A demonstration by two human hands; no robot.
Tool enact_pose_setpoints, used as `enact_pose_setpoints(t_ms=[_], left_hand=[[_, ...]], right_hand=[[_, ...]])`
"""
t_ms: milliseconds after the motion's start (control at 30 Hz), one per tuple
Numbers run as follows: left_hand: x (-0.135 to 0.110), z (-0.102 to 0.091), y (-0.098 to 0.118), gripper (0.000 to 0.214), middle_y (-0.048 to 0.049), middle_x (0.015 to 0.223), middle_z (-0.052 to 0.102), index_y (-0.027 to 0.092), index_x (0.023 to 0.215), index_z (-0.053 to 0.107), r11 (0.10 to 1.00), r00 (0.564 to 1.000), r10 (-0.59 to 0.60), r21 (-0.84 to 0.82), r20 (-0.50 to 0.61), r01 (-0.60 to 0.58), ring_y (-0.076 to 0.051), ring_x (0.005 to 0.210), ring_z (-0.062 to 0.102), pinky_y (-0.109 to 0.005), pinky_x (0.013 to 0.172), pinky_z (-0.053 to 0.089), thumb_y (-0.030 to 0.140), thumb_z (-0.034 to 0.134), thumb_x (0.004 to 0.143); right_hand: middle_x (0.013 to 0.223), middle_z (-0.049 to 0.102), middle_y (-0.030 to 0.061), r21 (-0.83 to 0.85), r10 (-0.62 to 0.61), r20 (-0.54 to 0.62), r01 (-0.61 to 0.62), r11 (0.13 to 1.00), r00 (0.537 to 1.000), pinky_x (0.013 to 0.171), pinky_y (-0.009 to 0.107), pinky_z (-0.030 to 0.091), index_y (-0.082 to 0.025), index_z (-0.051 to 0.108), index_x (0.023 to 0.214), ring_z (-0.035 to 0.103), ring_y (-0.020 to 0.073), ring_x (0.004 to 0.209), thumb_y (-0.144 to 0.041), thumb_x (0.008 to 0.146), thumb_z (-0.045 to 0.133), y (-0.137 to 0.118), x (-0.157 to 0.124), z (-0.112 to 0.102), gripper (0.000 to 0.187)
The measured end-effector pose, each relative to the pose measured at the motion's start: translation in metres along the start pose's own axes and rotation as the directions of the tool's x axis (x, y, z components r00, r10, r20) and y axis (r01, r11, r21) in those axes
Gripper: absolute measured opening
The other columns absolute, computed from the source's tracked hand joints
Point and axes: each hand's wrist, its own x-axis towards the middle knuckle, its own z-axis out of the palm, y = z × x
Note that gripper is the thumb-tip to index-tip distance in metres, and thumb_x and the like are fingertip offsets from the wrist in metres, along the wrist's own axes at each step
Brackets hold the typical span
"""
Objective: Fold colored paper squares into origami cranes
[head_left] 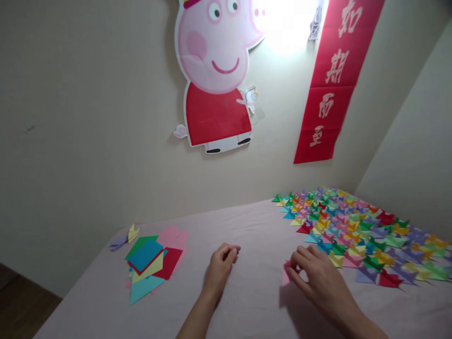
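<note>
My right hand [314,273] pinches a small pink piece of paper [286,274] between thumb and fingers, just above the cloth. Most of that paper is hidden behind the fingers, so its folded shape cannot be made out. Close by on the right stand rows of folded paper cranes [353,235] in many colours. My left hand [222,263] rests near the middle of the surface, its fingers curled in and thumb against them, with nothing visible in them. To its left lies a loose pile of coloured paper sheets [150,259].
A pale pink cloth [247,230] covers the surface, which meets the wall at the back. Two folded paper pieces, one yellow [133,233] and one purple [119,242], lie at the far left. A cartoon pig cutout [219,113] and a red banner [328,94] hang on the wall.
</note>
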Motion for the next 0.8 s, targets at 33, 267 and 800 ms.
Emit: enact_pose_setpoints(t_ms=[33,267,800], left_hand=[[0.000,0.001,0.000,0.031,-0.0041,0.084,0.063,0.018,0.089,0.074,1.000,1.000,0.001,-0.003,-0.005,-0.001,-0.018,0.076,0.057,-0.030,0.074,0.044,0.043,0.058,0.085],[-0.002,0.004,0.001,0.030,-0.0040,0.084,0.064,0.018,0.086,0.074,1.000,1.000,0.005,-0.004,-0.023,-0.005,-0.018,0.074,0.057,-0.029,0.073,0.045,0.044,0.059,0.083],[-0.003,0.004,-0.002,0.027,-0.0044,0.088,0.065,0.018,0.087,0.073,0.999,0.999,0.027,-0.017,-0.022,-0.028,-0.018,0.081,0.059,-0.029,0.076,0.049,0.039,0.057,0.087]], right_hand=[[0.072,0.061,0.0031,-0.031,0.023,-0.019,-0.023,0.999,1.000,0.070,0.035,0.039,-0.024,0.058,0.067,0.053,0.0229,0.074,-0.032,0.090,0.055,0.016,-0.011,-0.007,0.024],[0.077,0.064,0.0104,-0.300,0.104,-0.153,-0.147,0.942,0.983,0.062,0.040,0.034,-0.027,0.067,0.065,0.051,0.0295,0.074,-0.039,0.083,0.050,0.112,-0.063,-0.032,0.027],[0.070,0.059,0.0108,-0.441,0.084,-0.168,-0.152,0.885,0.982,0.061,0.038,0.023,-0.026,0.063,0.056,0.050,0.0293,0.074,-0.028,0.079,0.056,0.110,-0.057,-0.017,0.024]])
